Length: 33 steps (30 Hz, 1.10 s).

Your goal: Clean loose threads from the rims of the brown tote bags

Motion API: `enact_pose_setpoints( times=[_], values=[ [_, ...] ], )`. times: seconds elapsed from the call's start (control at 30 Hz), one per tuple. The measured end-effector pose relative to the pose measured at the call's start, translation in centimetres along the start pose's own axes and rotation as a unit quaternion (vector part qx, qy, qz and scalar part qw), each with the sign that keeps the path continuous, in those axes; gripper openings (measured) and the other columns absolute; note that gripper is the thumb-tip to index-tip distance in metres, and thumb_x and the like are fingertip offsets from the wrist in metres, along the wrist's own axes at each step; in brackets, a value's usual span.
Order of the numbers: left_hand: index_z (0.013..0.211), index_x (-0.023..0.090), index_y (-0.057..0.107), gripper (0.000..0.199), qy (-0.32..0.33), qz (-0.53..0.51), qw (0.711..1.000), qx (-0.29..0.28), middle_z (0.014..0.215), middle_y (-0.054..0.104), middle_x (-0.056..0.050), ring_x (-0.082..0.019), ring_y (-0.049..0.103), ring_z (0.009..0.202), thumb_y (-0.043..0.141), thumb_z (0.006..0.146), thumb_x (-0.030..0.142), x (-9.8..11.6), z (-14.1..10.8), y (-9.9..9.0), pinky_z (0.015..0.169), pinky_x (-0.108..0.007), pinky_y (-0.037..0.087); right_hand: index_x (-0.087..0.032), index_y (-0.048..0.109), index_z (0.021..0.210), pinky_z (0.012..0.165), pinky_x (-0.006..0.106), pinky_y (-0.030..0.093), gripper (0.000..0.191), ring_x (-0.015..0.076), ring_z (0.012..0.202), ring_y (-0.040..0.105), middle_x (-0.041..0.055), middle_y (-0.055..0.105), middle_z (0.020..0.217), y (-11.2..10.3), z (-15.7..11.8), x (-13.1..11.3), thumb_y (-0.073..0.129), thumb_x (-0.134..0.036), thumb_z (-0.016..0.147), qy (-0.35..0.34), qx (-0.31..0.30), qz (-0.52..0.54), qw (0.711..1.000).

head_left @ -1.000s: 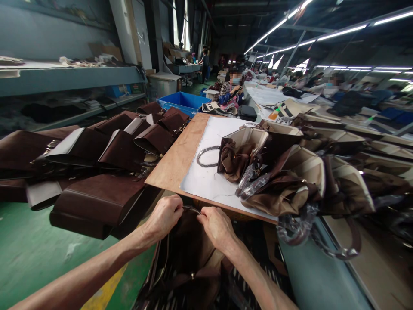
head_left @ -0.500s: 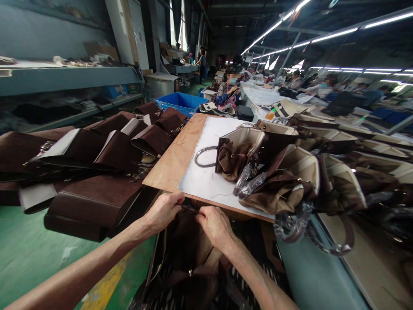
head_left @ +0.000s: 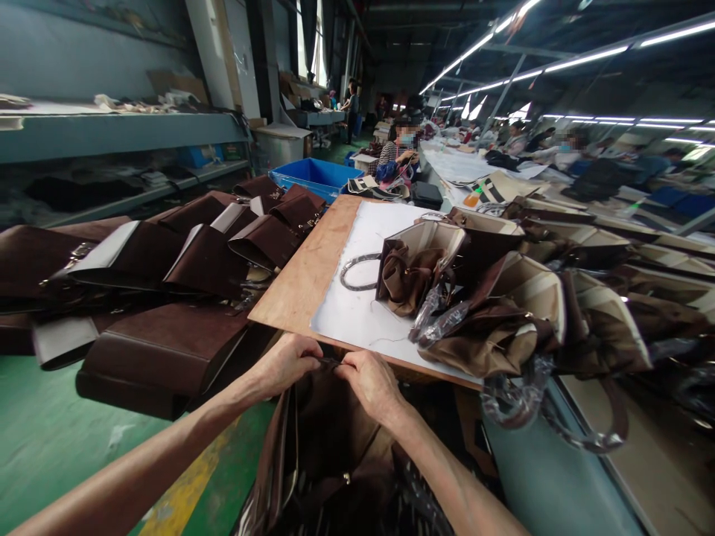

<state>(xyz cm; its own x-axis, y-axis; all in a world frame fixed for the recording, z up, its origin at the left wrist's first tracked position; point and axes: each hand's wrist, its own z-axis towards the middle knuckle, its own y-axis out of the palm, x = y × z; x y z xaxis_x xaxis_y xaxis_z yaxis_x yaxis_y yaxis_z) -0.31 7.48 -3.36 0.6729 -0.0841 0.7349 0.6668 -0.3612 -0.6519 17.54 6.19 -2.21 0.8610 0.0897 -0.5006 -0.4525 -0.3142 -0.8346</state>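
Observation:
A dark brown handbag (head_left: pixel 329 424) hangs below the near edge of the wooden board (head_left: pixel 296 279), close to my body. My left hand (head_left: pixel 290 362) pinches the bag's far top edge, fingers closed. Just to the right, my right hand (head_left: pixel 369 381) grips the same edge, also closed, with a small gap between the two hands. A small metal fitting (head_left: pixel 347 478) shows on the bag's nearer side. On the white sheet (head_left: pixel 351 316) over the board lies another brown bag (head_left: pixel 410 272) with its lining bunched out and a plastic-wrapped handle (head_left: pixel 357 273).
Brown bag bodies (head_left: pixel 161 353) are piled at the left. Several bags with bunched linings (head_left: pixel 491 335) crowd the right, wrapped handles hanging over the edge. A blue bin (head_left: pixel 316 175) stands behind the board. A person in a striped top (head_left: pixel 391 152) sits farther back.
The bag's top edge has come up slightly between my hands, and more of its brown side shows. My hands have moved a little closer together. The view has shifted slightly.

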Motion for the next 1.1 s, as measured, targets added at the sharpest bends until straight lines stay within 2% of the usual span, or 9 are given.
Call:
enact_pose_setpoints(
  times=[0.2,0.37,0.5,0.57,0.63,0.7,0.87,1.0,1.1],
  values=[
    [0.069,0.013,0.063,0.017,-0.005,-0.022,1.000,-0.001,0.058,0.050,0.002,-0.011,0.043,0.057,0.048,0.067,0.022,-0.3,0.0,0.3,0.052,-0.020,0.027,-0.018,0.061,0.059,0.048,0.022,0.024,0.018,0.0094,0.054,0.044,-0.0040,0.049,0.051,-0.2,0.5,0.1,0.055,-0.032,0.068,0.034,-0.036,0.054,0.997],
    [0.071,0.013,0.063,0.018,-0.015,-0.025,1.000,-0.001,0.060,0.053,0.002,-0.011,0.045,0.059,0.048,0.067,0.022,-0.1,-0.5,0.2,0.053,-0.020,0.028,-0.018,0.063,0.060,0.050,0.022,0.026,0.016,0.0106,0.056,0.046,-0.0034,0.051,0.052,0.2,0.9,0.2,0.053,-0.030,0.065,0.042,-0.049,0.072,0.995],
    [0.071,0.014,0.065,0.017,-0.022,-0.029,0.999,0.007,0.061,0.055,0.001,-0.012,0.047,0.060,0.049,0.067,0.021,0.7,-1.2,-0.1,0.054,-0.020,0.030,-0.019,0.066,0.076,0.057,0.020,0.033,0.019,0.0116,0.065,0.051,-0.0024,0.061,0.067,0.8,1.0,0.7,0.054,-0.031,0.068,-0.014,-0.043,0.162,0.986],
    [0.072,0.014,0.066,0.018,-0.017,-0.034,0.999,0.012,0.063,0.057,0.001,-0.012,0.049,0.061,0.049,0.067,0.020,1.1,-1.5,-0.1,0.055,-0.020,0.031,-0.020,0.066,0.086,0.064,0.020,0.036,0.024,0.0121,0.072,0.054,-0.0022,0.064,0.077,0.9,1.1,0.8,0.054,-0.029,0.069,-0.066,-0.070,0.237,0.967],
    [0.073,0.015,0.067,0.018,-0.009,-0.037,0.999,0.017,0.065,0.059,0.001,-0.012,0.050,0.062,0.050,0.067,0.019,1.3,-1.7,0.1,0.057,-0.021,0.033,-0.019,0.067,0.086,0.063,0.019,0.036,0.023,0.0123,0.072,0.054,-0.0023,0.064,0.075,0.8,1.0,0.8,0.053,-0.028,0.071,-0.089,-0.105,0.262,0.955],
    [0.073,0.015,0.067,0.018,-0.004,-0.038,0.999,0.021,0.067,0.060,0.001,-0.012,0.051,0.063,0.050,0.067,0.018,1.4,-1.7,0.2,0.058,-0.021,0.034,-0.019,0.067,0.079,0.059,0.020,0.034,0.020,0.0120,0.067,0.054,-0.0026,0.062,0.068,0.7,0.8,0.6,0.051,-0.029,0.073,-0.089,-0.106,0.230,0.963],
    [0.070,0.016,0.065,0.014,-0.025,0.002,0.999,0.036,0.062,0.058,0.001,-0.012,0.051,0.061,0.053,0.068,0.021,1.3,-1.9,0.0,0.056,-0.020,0.032,-0.022,0.066,0.074,0.060,0.021,0.032,0.019,0.0113,0.067,0.055,-0.0023,0.063,0.066,0.7,0.2,-0.4,0.048,-0.028,0.077,-0.098,-0.016,0.096,0.990],
    [0.063,0.016,0.061,0.015,-0.040,0.126,0.990,0.052,0.056,0.053,0.001,-0.011,0.046,0.058,0.052,0.071,0.025,1.6,-2.4,-0.7,0.054,-0.022,0.025,-0.023,0.065,0.075,0.060,0.021,0.033,0.021,0.0115,0.069,0.057,-0.0016,0.065,0.069,0.8,-0.1,-1.0,0.046,-0.029,0.080,-0.078,-0.016,0.042,0.996],
    [0.059,0.015,0.058,0.017,-0.042,0.161,0.985,0.037,0.055,0.051,0.001,-0.010,0.043,0.056,0.050,0.072,0.023,1.8,-2.8,-1.2,0.053,-0.022,0.022,-0.024,0.065,0.078,0.064,0.022,0.034,0.023,0.0134,0.076,0.059,-0.0007,0.067,0.075,0.8,-0.3,-1.5,0.044,-0.033,0.082,-0.075,-0.014,0.011,0.997]
  ],
)
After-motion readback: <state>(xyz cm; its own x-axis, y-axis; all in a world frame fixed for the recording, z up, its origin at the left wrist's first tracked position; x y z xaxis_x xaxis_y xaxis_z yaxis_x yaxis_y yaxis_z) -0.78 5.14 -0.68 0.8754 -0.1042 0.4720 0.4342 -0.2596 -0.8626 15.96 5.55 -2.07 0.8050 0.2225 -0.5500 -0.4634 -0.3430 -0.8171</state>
